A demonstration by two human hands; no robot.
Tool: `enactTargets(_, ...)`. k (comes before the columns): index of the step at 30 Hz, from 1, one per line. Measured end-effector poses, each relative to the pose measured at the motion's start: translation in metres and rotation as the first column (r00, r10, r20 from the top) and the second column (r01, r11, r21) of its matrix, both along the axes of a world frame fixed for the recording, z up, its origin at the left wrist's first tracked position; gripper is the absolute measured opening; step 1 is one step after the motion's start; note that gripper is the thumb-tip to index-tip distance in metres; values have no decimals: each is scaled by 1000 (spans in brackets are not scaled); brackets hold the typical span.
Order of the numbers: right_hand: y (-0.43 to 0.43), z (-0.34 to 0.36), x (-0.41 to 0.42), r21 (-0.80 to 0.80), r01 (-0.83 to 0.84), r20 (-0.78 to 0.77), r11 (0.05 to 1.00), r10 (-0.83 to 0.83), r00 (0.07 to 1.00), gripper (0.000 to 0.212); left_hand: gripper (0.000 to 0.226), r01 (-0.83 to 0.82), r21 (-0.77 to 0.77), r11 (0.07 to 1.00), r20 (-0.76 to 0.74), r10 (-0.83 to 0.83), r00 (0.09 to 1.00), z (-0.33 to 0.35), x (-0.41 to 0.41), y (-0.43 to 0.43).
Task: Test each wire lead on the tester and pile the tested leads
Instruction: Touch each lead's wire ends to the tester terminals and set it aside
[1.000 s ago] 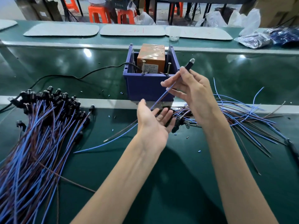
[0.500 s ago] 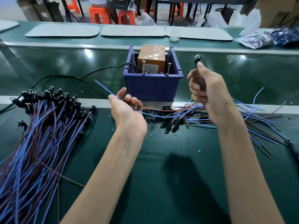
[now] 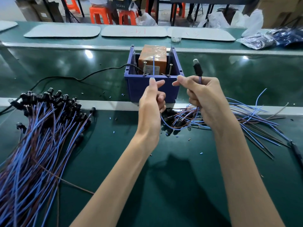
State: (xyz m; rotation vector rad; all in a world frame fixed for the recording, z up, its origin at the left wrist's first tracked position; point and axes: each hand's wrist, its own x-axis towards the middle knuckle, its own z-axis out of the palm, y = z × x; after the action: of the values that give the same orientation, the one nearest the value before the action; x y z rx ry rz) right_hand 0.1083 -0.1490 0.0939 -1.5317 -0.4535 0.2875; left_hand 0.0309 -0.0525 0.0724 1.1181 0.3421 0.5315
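Step in hand, as I judge it: bringing one wire lead (image 3: 177, 127) to the tester (image 3: 152, 54).

Left hand (image 3: 151, 102): thumb and forefinger pinch the lead's blue wire end (image 3: 153, 66), the other fingers curled in. That end stands upright with its long axis running 12 to 6 and its tip up over the tester's label.

Right hand (image 3: 204, 95): curled round the same lead just under its black head (image 3: 197, 68). The head pokes up at 12 from the fist, and the forefinger sticks out toward 9. The lead sags in a loop between the two hands at 6.

Can't tell where the brown strand's end sits; it may be under the right fingers.

Key relation: the tester lies at 12 from both hands, inside the blue bin (image 3: 133, 89), with its two upright contact posts at the bin's near rim. The blue tip stands between the left post (image 3: 145, 68) and the right post (image 3: 170, 69), closer to the left one. The left hand is the nearer hand, just below that rim. The likely next move is a small tilt of the tip toward 9 or 10 to touch the post.

Risk: the thin end could flex and miss.

The tested pile (image 3: 41, 131) lies at 8–9 of the hands, well apart. The untested heap (image 3: 255, 115) lies at 3, its heads under the right wrist. The power cord (image 3: 82, 78) runs from the bin toward 9 along the green bench (image 3: 180, 185).
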Motion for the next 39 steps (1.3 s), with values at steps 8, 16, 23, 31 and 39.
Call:
enactTargets(8,9,0,-5,52,5,-75,999,-1,997,15,38,117,257,959,-95,-95,991,-9,0,-1)
enactTargets(16,13,-2,-7,123,-34,-145,992,52,988,14,18,68,256,964,-94,-46,995,-11,-2,-1)
enactTargets(23,19,-3,-6,103,68,-151,992,-52,987,20,17,-69,98,993,-57,74,996,-8,-2,5)
enactTargets(31,20,0,-7,207,72,-209,976,-28,978,19,19,-281,78,956,-166,291,942,-11,-2,21)
enactTargets(39,18,-5,-1,202,147,-204,968,-105,973,21,42,-229,281,932,-99,265,959,-19,2,22)
